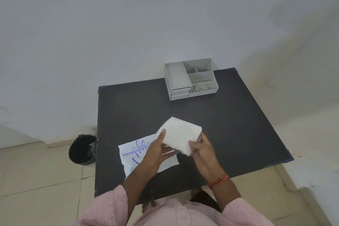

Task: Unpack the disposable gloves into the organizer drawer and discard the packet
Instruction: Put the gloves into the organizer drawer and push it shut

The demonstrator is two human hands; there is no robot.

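Note:
A folded white stack of disposable gloves is held above the dark table between both hands. My left hand grips its left edge with the thumb on top. My right hand grips its lower right corner. Below the left hand the white packet with blue print lies flat and looks empty. The grey organizer stands at the far side of the table, its two small drawers on the front left closed.
The table is dark with blue-taped corners. A black bin lined with a bag stands on the tiled floor just left of the table. A white wall lies behind.

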